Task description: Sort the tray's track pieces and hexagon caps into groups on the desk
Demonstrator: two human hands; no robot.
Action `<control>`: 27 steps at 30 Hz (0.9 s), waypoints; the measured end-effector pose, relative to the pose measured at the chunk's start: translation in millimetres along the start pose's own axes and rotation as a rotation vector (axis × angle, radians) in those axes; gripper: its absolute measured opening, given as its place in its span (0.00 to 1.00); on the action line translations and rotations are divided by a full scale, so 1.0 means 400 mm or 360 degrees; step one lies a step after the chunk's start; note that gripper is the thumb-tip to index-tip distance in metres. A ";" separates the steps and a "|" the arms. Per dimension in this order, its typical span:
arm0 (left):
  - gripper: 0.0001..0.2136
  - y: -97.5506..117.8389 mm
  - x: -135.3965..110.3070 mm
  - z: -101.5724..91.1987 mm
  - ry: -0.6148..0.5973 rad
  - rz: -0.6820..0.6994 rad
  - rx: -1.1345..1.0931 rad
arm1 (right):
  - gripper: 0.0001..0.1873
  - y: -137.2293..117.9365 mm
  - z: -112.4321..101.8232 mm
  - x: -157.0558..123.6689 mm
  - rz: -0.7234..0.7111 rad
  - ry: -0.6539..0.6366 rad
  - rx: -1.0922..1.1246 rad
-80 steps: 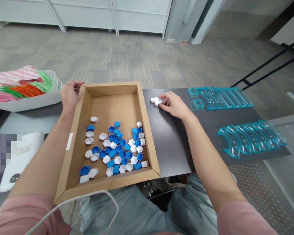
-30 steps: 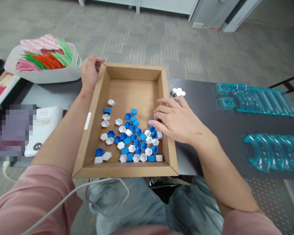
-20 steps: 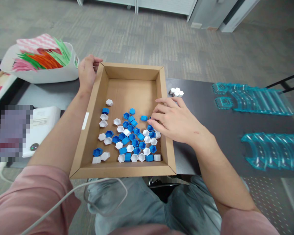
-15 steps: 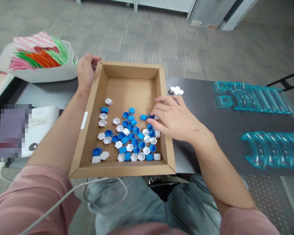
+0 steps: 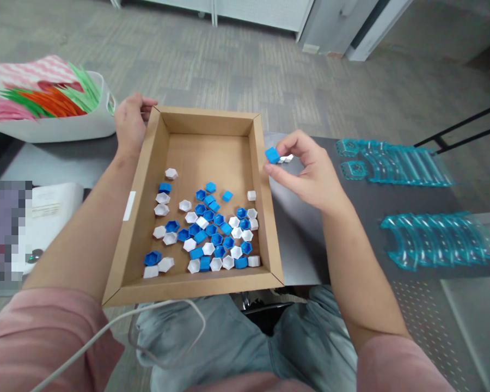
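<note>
Right hand: right hand (image 5: 308,169) pinches a blue hexagonal cap (image 5: 272,155) between thumb and fingers, just outside the tray's right wall.
Left hand: left hand (image 5: 131,122) sits at the far left corner of the cardboard tray (image 5: 267,218), fingers bent; can't tell if it really grips.
White cluster: white hexagonal caps (image 5: 288,159) lie on the tabletop (image 5: 298,234), partly behind the blue one. Can't tell if blue touches white.
Drop risk: cap is small, pinch is at its edge. Slack thumb pressure could twist it loose, onto the rim or back into the tray.
Bump risk: coming down low or sideways would likely knock the white cluster apart.
Tray contents: loose blue and white caps (image 5: 216,239) crowd the near half, some tilted. A jolt could shift them all.
Tray edge: near side seems to overhang the tabletop. A forearm push or left-hand slip could slide or tip it.
Cable: white cable (image 5: 175,302) loops close by the near rim; snagging it could tug the tray.
</note>
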State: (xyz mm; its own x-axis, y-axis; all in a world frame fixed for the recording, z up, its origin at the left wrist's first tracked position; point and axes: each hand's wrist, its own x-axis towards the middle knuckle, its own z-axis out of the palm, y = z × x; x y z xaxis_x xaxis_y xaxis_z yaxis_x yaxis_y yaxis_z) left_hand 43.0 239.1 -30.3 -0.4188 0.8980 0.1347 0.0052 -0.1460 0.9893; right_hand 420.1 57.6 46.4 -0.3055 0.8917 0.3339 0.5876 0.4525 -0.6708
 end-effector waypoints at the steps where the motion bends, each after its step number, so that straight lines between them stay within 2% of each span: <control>1: 0.21 0.002 -0.004 0.002 -0.0005 0.0006 -0.0017 | 0.23 0.013 -0.013 0.001 0.0014 0.0033 0.0074; 5: 0.21 0.008 -0.011 0.005 0.0007 0.0005 -0.0028 | 0.29 0.059 -0.056 0.003 0.0052 0.0051 0.0231; 11: 0.18 0.004 -0.005 0.007 0.0070 0.0036 0.0066 | 0.31 0.087 -0.091 -0.003 0.0143 0.0002 0.0258; 20: 0.23 0.048 -0.039 0.028 0.0158 -0.0011 0.0014 | 0.31 0.096 -0.099 -0.013 0.0301 -0.0323 0.0657; 27: 0.24 0.048 -0.039 0.027 0.0162 0.0014 0.0087 | 0.24 0.099 -0.096 -0.015 0.0368 -0.0663 0.0540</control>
State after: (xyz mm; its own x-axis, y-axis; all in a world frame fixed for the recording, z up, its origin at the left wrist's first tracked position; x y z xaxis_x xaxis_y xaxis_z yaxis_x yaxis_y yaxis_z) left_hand 59.4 226.5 -12.8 -0.5085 0.8496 0.1400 0.0580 -0.1285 0.9900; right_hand 473.9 70.6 43.3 -0.5071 0.8573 -0.0887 0.4223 0.1574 -0.8927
